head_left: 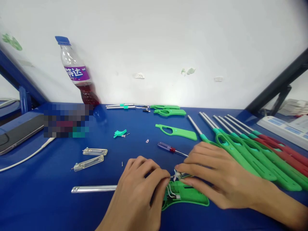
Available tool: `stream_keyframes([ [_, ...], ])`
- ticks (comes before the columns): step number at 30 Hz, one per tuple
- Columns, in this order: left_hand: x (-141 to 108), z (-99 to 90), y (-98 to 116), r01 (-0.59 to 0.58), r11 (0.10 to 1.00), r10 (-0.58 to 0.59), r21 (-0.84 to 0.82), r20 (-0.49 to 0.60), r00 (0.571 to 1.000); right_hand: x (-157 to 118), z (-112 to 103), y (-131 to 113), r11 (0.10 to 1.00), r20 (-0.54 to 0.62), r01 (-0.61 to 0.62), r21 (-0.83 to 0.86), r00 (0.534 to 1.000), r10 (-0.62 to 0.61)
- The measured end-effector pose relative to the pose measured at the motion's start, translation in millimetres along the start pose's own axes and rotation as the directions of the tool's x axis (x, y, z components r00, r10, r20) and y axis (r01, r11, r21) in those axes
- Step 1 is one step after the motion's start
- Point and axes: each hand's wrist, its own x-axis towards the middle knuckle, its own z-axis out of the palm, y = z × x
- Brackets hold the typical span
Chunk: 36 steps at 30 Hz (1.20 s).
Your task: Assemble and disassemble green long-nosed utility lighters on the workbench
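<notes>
My left hand (141, 192) is closed over the neck of an opened green lighter shell (194, 196), its thumb and fingertips together at the near edge. A silver metal tube (93, 189) sticks out to the left from under this hand. White wires (170, 192) and a small black part show inside the shell. Between the thumb and fingers of my right hand (216, 173) is a clear fuel tank (180, 174), held just above the shell. Small parts at the tank's left end meet my left fingertips; the contact is partly hidden.
Two clear fuel tanks (95, 151) and a screw (122, 164) lie left. Beyond are teal triggers (119, 133), a screwdriver (166, 147), green shell halves (176, 132) and metal tubes (120, 107). Several assembled lighters (247, 150) lie right. A bottle (74, 70) leans against the wall.
</notes>
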Motion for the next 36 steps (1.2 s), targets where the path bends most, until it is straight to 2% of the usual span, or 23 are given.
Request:
stream_keyframes([
  [16,1.8,2.3,3.0,-0.033,0.999,0.033,0.002,-0.052,0.998,1.6,0.7,-0.7,0.997,-0.04,0.066,-0.035,0.997,-0.068],
  [27,1.2,1.7,3.3,-0.043,0.999,0.044,0.013,-0.053,0.998,-0.6,0.3,0.1,0.997,-0.036,0.076,-0.026,0.996,-0.077],
  [36,1.2,2.7,1.5,-0.064,0.998,0.065,0.007,-0.054,0.996,2.1,-0.6,-1.5,0.991,-0.042,0.098,-0.09,0.994,-0.102],
])
